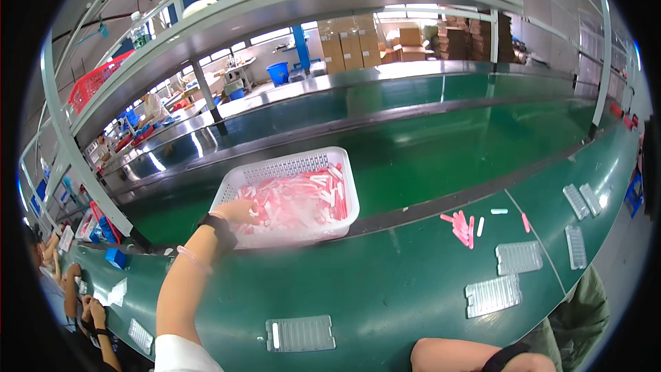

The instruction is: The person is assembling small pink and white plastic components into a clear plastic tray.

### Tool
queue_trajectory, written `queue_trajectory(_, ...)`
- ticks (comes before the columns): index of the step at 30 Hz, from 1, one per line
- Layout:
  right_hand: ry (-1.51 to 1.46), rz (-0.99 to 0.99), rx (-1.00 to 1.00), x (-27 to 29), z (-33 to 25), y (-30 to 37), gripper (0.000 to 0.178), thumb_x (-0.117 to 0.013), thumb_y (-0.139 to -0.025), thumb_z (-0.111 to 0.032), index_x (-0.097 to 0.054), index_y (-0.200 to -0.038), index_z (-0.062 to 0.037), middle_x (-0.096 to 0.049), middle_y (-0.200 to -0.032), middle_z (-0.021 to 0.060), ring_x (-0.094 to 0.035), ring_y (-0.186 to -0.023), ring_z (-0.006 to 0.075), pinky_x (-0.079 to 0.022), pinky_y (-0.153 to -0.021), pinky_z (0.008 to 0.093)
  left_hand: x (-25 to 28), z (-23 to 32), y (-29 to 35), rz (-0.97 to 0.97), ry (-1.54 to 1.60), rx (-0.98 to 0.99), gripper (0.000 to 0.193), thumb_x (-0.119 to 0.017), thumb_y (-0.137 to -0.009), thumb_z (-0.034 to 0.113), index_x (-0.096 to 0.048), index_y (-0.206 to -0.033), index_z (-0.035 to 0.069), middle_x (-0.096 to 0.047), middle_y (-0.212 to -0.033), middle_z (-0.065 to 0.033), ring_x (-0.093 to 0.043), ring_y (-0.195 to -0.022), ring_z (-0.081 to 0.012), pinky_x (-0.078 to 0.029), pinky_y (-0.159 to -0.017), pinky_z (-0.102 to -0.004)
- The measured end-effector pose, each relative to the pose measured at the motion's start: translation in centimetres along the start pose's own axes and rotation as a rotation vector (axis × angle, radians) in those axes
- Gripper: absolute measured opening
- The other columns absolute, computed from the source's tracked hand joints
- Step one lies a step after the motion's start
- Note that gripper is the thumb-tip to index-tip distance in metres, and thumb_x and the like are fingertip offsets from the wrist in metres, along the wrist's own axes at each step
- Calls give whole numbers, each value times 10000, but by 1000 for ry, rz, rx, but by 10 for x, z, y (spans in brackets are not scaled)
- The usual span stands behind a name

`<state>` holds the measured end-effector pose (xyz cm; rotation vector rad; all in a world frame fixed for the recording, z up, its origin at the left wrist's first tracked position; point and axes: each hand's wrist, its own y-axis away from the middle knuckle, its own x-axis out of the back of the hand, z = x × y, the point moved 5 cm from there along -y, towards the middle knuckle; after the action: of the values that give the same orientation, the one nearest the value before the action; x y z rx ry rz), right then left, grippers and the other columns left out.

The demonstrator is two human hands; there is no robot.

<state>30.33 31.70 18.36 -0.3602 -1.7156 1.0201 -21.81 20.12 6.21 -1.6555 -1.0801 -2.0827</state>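
green table [392, 286]; left hand [241, 211] in white basket [350, 189] of pink sticks [296, 196]

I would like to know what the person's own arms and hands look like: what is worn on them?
The left hand is without a glove. Behind it come a black wristband, then a thin, pale pinkish band around the forearm, and a white sleeve at the lower edge. The right arm, only partly visible, wears a black band; no sleeve shows there.

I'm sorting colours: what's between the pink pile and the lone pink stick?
The head view shows a white stick and, farther back, a bluish stick.
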Motion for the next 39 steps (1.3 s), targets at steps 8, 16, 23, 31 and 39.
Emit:
queue_trajectory(8, -119, 72, 46, 49, 31, -2, 147, -537, -815, -79, -655, -868, -10, -577, -669, 105, -523, -526, 88, -331, -424, 139, 4, 52, 26, 95, -178, -303, 754, -703, -641, 242, -334, -1284, 105, -345, -1290, -171, -328, -1190, -342, -314, -968, -379)
queue_trajectory(16, -86, 105, -271, 53, 72, -10, 92, -600, -779, -89, -625, -771, -1, -564, -620, 90, -518, -461, 99, -351, -393, 150, 3, 82, 50, 387, -366, -489, 491, -619, -682, 142, -466, -1144, 71, -489, -1058, -123, -505, -979, -288, -433, -809, -360)
queue_trajectory(23, 501, 396, -585, 37, 102, -26, 99, -620, -731, -72, -575, -675, -5, -548, -556, 89, -492, -407, 122, -318, -332, 180, -14, 40, 5, 484, -404, -493, 341, -654, -664, 177, -554, -961, 44, -532, -875, -101, -545, -845, -272, -455, -725, -356)
queue_trajectory(31, 675, 695, -275, -2, 125, -37, 37, -594, -657, -24, -559, -654, -15, -535, -522, 68, -466, -385, 108, -264, -328, 176, -21, 31, 1, 441, -378, -488, 429, -663, -640, 156, -519, -1029, 45, -528, -962, -106, -522, -935, -272, -451, -759, -363)
queue_trajectory(39, 505, 364, -215, 6, 138, -43, 43, -580, -635, -10, -540, -643, 1, -509, -491, 58, -449, -378, 101, -264, -342, 177, -18, 35, -1, 391, -295, -549, 485, -662, -648, 157, -485, -1088, 54, -546, -1026, -124, -542, -934, -283, -445, -784, -358)
